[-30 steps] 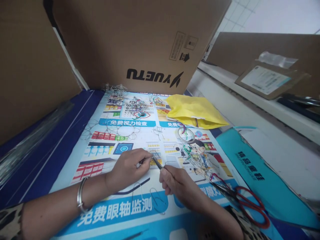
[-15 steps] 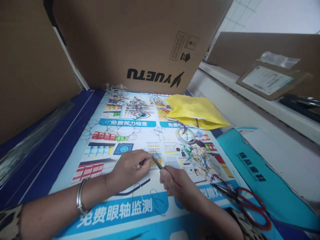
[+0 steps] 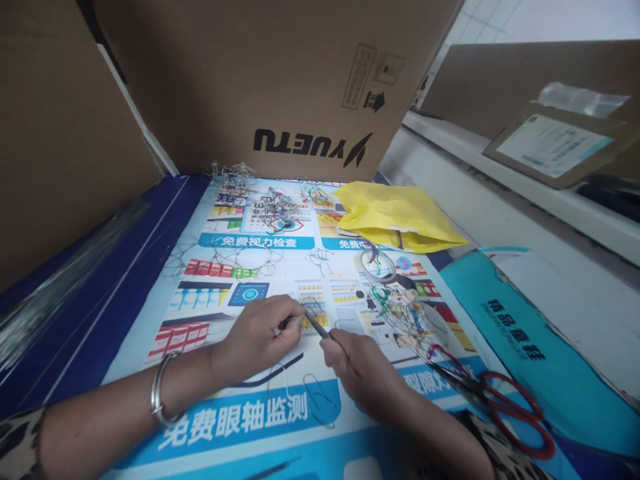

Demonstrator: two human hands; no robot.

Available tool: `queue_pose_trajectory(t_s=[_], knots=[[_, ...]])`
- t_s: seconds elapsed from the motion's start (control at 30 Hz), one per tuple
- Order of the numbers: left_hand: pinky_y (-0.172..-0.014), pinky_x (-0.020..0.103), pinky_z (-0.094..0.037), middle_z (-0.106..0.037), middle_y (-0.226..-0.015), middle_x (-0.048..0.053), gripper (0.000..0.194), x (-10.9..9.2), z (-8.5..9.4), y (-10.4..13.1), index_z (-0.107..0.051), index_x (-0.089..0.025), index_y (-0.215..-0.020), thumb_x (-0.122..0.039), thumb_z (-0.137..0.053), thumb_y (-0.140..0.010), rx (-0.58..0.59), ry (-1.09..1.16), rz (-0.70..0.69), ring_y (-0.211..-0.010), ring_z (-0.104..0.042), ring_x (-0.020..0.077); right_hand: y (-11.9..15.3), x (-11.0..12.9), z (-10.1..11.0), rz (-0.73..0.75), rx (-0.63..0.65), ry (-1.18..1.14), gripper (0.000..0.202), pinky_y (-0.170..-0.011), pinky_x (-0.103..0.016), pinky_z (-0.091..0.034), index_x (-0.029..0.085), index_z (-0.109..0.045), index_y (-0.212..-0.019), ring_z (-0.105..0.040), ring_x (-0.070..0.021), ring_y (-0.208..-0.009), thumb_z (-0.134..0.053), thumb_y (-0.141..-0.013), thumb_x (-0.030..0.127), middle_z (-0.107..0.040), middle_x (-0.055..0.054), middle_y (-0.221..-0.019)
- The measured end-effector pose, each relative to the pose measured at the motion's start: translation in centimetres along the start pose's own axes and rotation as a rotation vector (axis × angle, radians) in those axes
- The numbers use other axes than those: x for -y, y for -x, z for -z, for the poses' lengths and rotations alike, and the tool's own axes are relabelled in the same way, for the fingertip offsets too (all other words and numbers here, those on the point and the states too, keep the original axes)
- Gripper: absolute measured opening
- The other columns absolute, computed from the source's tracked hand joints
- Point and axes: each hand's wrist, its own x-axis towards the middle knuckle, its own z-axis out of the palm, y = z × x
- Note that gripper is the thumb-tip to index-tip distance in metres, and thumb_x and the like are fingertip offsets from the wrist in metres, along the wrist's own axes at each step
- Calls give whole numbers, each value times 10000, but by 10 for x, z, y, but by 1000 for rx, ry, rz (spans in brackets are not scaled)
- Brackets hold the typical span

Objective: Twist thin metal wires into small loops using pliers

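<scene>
My left hand [image 3: 267, 333], a silver bangle [image 3: 157, 390] on its wrist, pinches a thin wire over the middle of the printed sheet [image 3: 280, 267]. My right hand [image 3: 357, 367] is closed round slim metal tweezers [image 3: 317, 325], whose tips meet the wire at my left fingertips. The far end of the wire is too fine to follow. Just below my hands, a bent wire loop [image 3: 320, 400] lies on the sheet. Tangled coloured wires [image 3: 395, 310] and a clear ring [image 3: 377, 265] rest to the right of my hands.
Red-handled scissors [image 3: 515, 413] lie at the right front. A yellow pouch [image 3: 395, 213] sits at the back right, beside a teal packet [image 3: 520, 333]. Cardboard [image 3: 280, 73] stands behind. More wire clusters [image 3: 275, 203] lie at the back; clear strands [image 3: 65, 287] are at the left.
The view has shifted slightly, so the scissors and teal packet appear a little further right. Both hands keep nearly the same pose, with the tweezers still at the left fingertips.
</scene>
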Motion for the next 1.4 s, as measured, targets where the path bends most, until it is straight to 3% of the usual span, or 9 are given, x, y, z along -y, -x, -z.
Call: queue_pose_trajectory(t_s=[0.13,0.27,0.37,0.6,0.83,1.4], knots=[[-538,192,-395,-604,-633,-22,117,-1,5,-5,-573,-162,-729,-113,-477,-774,65,67,41,-564,-541,87,0,1,0,-2,21,54,381,-498,-235,-204,194,-410,-646,-428,-115,-540,-271,-910,431,-527,-8,-594],[-534,187,-412,-587,-602,-30,128,8,14,-15,-561,-162,-692,-143,-474,-785,80,147,213,-545,-535,83,5,3,-4,41,63,173,303,-508,-251,-181,193,-439,-697,-424,-127,-551,-328,-890,399,-560,-27,-650],[-537,183,-433,-593,-599,-34,119,13,18,-20,-568,-162,-724,-166,-476,-800,76,220,283,-539,-544,80,7,4,-5,21,51,114,313,-512,-243,-201,197,-417,-679,-432,-124,-559,-315,-899,393,-544,-15,-634],[-556,182,-458,-658,-650,-12,125,5,8,-12,-630,-164,-735,-117,-517,-759,-26,94,93,-581,-597,85,4,7,1,-32,7,-62,365,-512,-228,-252,199,-420,-676,-454,-122,-577,-277,-913,437,-539,-6,-634],[-541,202,-478,-672,-672,9,138,4,4,-8,-625,-156,-806,-100,-503,-775,-110,-13,-101,-591,-613,100,3,9,2,-17,-14,-71,372,-522,-234,-289,196,-422,-685,-485,-133,-598,-259,-918,436,-558,-23,-659],[-540,216,-469,-670,-671,10,120,3,-2,-4,-612,-151,-794,-114,-498,-796,-121,-69,-99,-581,-606,104,1,6,-3,-28,-22,-64,397,-509,-234,-288,192,-449,-709,-490,-139,-573,-243,-913,462,-557,-23,-613]])
